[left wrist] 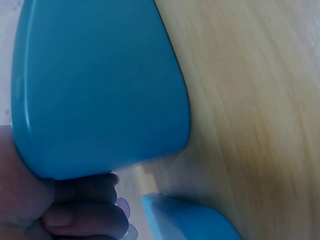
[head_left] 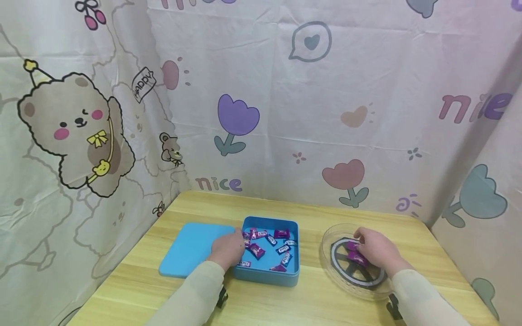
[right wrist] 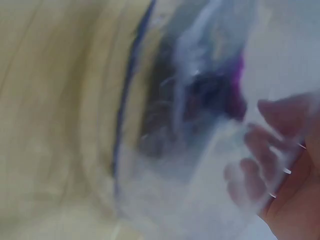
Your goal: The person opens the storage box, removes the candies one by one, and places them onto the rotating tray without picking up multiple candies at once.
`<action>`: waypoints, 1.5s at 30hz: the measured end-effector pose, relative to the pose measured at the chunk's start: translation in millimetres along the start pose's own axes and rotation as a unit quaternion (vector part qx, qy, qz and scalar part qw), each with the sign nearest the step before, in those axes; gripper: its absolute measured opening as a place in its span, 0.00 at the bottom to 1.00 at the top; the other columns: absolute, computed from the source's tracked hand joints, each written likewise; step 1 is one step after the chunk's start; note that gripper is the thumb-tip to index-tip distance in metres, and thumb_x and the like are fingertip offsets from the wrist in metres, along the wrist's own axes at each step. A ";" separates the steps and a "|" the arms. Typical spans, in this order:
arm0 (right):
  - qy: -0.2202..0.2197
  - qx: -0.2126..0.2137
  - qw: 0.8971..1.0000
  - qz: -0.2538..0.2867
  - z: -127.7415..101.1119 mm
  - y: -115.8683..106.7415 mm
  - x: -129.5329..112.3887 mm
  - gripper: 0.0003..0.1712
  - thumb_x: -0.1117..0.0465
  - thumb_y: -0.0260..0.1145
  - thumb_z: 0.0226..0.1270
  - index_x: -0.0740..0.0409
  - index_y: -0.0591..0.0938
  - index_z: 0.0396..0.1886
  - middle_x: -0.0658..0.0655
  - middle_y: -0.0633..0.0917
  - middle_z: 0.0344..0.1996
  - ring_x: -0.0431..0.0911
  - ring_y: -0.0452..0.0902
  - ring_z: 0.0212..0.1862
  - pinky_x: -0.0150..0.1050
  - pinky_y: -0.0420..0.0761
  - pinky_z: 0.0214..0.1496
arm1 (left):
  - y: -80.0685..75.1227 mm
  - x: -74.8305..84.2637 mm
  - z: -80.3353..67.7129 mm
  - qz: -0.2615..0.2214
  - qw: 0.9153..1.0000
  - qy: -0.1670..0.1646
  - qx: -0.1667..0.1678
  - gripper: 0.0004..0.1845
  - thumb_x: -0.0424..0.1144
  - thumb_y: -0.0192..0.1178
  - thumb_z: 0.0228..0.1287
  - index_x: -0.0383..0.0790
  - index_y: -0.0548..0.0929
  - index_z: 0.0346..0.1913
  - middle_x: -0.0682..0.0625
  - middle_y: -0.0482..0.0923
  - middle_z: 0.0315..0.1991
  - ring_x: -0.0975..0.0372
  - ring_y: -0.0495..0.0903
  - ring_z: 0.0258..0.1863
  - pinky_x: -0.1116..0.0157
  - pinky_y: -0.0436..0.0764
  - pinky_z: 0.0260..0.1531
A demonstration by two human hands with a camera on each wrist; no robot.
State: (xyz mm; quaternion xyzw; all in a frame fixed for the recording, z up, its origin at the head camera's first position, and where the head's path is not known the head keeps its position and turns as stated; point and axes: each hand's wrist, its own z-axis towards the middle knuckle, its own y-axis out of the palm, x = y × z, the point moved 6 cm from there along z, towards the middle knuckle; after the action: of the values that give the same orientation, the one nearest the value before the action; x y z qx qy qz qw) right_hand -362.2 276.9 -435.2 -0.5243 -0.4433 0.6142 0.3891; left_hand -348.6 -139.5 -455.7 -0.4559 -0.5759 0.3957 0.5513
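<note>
My left hand grips the left wall of an open blue box, its curled fingers showing beside the box wall in the left wrist view. Inside the box lie several wrapped candies, among them a purple candy and a blue-and-white candy. My right hand reaches into a clear round container, its loosely bent fingers seen through the plastic. Close to its fingertips are purple candies; the right wrist view is blurred, with a small gap between fingers and purple wrapper.
A flat blue lid lies on the wooden table left of the box. A patterned curtain hangs behind the table and along both sides. Dark wrist mounts sit under the sleeves.
</note>
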 end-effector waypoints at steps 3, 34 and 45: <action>-0.011 0.005 1.000 0.009 -1.0 -4.0 -11.3 0.16 0.61 0.69 0.65 0.60 0.82 0.51 0.56 0.84 0.38 0.51 0.80 0.39 0.58 0.80 0.44 | 0.4 -0.3 0.5 0.000 1.000 -0.001 0.000 0.28 0.36 0.57 0.74 0.27 0.66 0.72 0.34 0.79 0.57 0.51 0.78 0.39 0.44 0.82 0.48; -0.230 -0.010 0.973 -0.001 -4.4 13.7 -186.0 0.15 0.58 0.75 0.63 0.50 0.86 0.49 0.46 0.85 0.44 0.44 0.80 0.49 0.47 0.82 0.54 | -4.1 1.1 0.6 0.006 1.000 -0.001 -0.003 0.30 0.35 0.59 0.73 0.27 0.65 0.72 0.34 0.78 0.59 0.51 0.78 0.39 0.45 0.82 0.47; -0.278 -0.125 0.953 -0.004 -2.9 43.4 -220.3 0.13 0.57 0.74 0.66 0.45 0.87 0.50 0.42 0.86 0.43 0.41 0.81 0.47 0.43 0.82 0.53 | 1.1 -0.3 2.1 0.012 1.000 -0.001 -0.004 0.29 0.36 0.60 0.72 0.28 0.67 0.71 0.35 0.80 0.54 0.52 0.76 0.35 0.47 0.84 0.43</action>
State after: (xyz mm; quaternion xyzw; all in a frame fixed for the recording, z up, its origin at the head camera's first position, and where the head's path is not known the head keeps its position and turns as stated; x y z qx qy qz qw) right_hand -327.4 56.4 -410.9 -0.3756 -0.6093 0.6735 0.1848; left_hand -350.6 -139.4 -456.9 -0.4648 -0.5727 0.4003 0.5438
